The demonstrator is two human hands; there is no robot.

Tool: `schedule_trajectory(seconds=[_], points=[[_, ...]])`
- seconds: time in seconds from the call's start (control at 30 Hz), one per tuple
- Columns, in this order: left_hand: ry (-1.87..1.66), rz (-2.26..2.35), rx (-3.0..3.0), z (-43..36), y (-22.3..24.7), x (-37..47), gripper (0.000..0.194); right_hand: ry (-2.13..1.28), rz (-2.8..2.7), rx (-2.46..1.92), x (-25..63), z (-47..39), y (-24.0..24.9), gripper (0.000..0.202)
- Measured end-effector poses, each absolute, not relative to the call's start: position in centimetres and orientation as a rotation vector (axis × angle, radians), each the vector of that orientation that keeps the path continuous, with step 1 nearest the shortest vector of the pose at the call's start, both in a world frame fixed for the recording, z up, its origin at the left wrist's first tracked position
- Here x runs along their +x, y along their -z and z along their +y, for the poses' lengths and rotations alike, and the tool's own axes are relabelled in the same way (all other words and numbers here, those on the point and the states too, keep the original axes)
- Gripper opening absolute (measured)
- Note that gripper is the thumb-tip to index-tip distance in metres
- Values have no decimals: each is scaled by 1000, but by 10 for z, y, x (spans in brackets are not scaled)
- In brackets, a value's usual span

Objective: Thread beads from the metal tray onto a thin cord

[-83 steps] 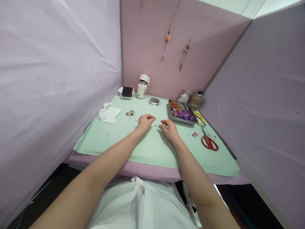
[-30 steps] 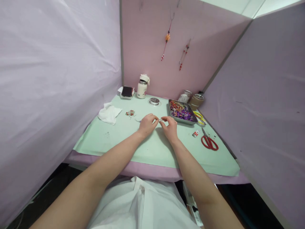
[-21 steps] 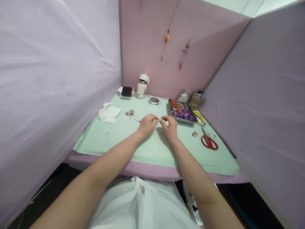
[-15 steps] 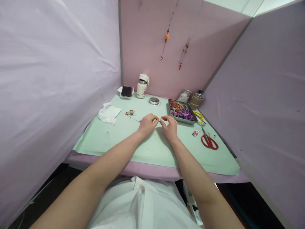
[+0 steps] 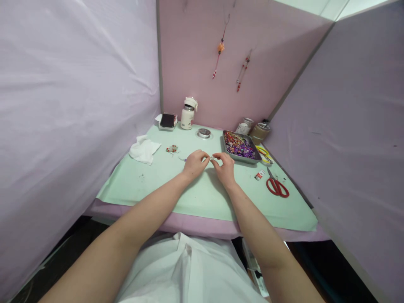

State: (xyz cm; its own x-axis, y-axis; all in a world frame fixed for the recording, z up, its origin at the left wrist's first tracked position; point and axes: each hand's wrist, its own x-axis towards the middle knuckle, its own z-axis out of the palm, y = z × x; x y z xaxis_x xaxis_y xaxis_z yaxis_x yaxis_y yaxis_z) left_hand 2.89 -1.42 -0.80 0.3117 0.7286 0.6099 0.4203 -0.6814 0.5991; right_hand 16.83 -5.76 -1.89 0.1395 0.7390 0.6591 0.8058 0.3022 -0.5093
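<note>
My left hand [image 5: 195, 164] and my right hand [image 5: 224, 166] meet over the middle of the green table cover [image 5: 202, 202]. Fingertips of both hands pinch a tiny pale piece [image 5: 212, 158] between them, too small to make out. A thin strand with a purplish end [image 5: 183, 159] shows just left of my left hand. Farther left lies a small cluster of red and clear beads [image 5: 172, 149]. Behind my hands sits a round spool [image 5: 203, 133]. Beyond my right hand, a metal tray [image 5: 244, 160] holds tangled orange and purple beaded strings.
Red-handled scissors [image 5: 277, 187] and a small red-white packet [image 5: 259, 175] lie at right. Jars [image 5: 260, 133] stand behind the tray. A white cloth [image 5: 144, 150], a dark-topped box [image 5: 168, 121] and a white bottle [image 5: 187, 115] are at left. Beaded strands [image 5: 220, 48] hang on the pink wall.
</note>
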Motion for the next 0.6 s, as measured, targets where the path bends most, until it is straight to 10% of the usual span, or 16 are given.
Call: schedule_trajectory(seconds=[0.6], points=[[-1293,1003,2030,-14,3,28,14,-320,-1381,-1280,172,-54,18,21]])
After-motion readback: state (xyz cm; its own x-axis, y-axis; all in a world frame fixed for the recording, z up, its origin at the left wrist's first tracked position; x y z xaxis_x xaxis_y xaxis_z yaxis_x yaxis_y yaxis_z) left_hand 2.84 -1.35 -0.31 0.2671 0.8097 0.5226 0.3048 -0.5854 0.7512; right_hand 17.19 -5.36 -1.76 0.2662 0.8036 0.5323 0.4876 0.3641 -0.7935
